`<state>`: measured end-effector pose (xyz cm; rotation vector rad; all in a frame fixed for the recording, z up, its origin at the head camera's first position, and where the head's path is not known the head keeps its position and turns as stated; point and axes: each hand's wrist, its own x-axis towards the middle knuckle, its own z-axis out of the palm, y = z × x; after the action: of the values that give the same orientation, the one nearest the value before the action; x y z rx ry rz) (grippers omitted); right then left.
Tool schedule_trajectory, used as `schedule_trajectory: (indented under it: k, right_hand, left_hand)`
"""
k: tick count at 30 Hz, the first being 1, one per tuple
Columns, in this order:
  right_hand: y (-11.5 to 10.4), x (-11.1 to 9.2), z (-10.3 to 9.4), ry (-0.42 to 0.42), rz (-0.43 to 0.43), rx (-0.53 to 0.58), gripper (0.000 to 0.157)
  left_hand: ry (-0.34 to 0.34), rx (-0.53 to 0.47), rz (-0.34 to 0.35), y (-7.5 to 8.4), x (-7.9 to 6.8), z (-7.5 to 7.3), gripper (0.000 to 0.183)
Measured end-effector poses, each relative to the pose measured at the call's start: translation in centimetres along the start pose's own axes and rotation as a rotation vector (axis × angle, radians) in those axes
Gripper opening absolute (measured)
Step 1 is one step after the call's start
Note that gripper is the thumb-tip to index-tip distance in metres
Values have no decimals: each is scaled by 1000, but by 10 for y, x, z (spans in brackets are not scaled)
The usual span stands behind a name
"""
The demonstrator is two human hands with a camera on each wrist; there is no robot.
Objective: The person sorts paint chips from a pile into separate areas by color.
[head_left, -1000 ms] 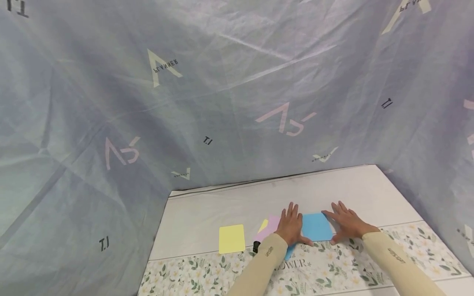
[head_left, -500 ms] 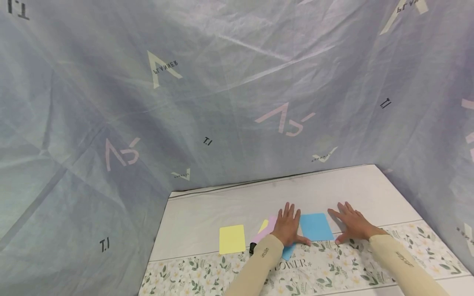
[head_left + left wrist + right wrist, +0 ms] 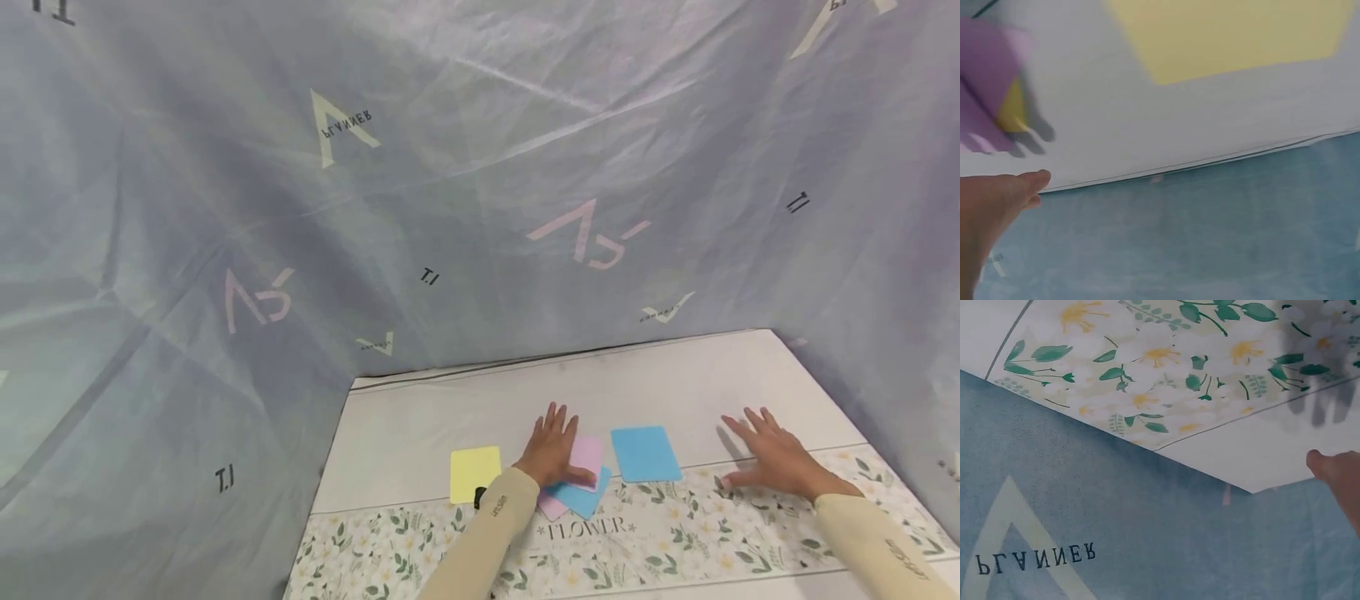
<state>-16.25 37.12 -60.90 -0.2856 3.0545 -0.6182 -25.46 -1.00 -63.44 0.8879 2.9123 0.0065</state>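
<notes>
My left hand, fingers spread, hovers over a loose pile of flat coloured squares with rounded corners. A pink square, a blue square and another pink corner stick out from beneath it. In the left wrist view, a shadow falls next to the purple-pink squares, and a yellow corner peeks out there. A separate blue square lies flat between the two hands. Off to its right, my right hand is spread above the cloth and holds nothing.
A lone yellow square lies left of the pile, partly behind a small black object at the left wrist. The white cloth has a flowered band along its front. Grey-blue fabric hangs behind and at both sides.
Both hands have moved apart from the lone blue square, left hand leftward and right hand rightward. More of the pile now shows. The blue square lies in nearly the same place.
</notes>
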Motion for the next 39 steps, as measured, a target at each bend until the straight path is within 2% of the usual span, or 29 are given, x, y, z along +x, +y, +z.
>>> schedule_trajectory:
  k: [3, 7, 11, 15, 20, 24, 27, 35, 39]
  right_hand:
    - [-9, 2, -3, 63, -16, -22, 106]
    - [-31, 9, 1, 141, -54, -6, 102]
    - [-56, 20, 17, 181, -101, 12, 101]
    - [-81, 31, 38, 188, -128, -1, 100]
    - [-114, 40, 64, 180, -150, -15, 96]
    - [-136, 47, 80, 154, -174, 11, 90]
    - [-147, 52, 89, 145, -190, 34, 87]
    - [-153, 62, 103, 92, -159, -54, 91]
    - [-152, 63, 106, 79, -140, -75, 93]
  left_hand:
    - [-10, -48, -2, -14, -5, -3, 121]
    - [-38, -84, 6, -35, -14, -5, 117]
    - [-57, -61, 26, -52, -19, -11, 113]
    - [-74, -87, 50, -61, -16, -17, 111]
    - [-135, -155, 44, -63, -11, -21, 110]
    - [-176, -166, 25, -59, -9, -22, 109]
    - [-182, -159, 18, -57, -8, -23, 108]
    - [-188, -133, 38, -54, -7, -23, 104]
    - [-164, -115, 39, -54, -8, -20, 101]
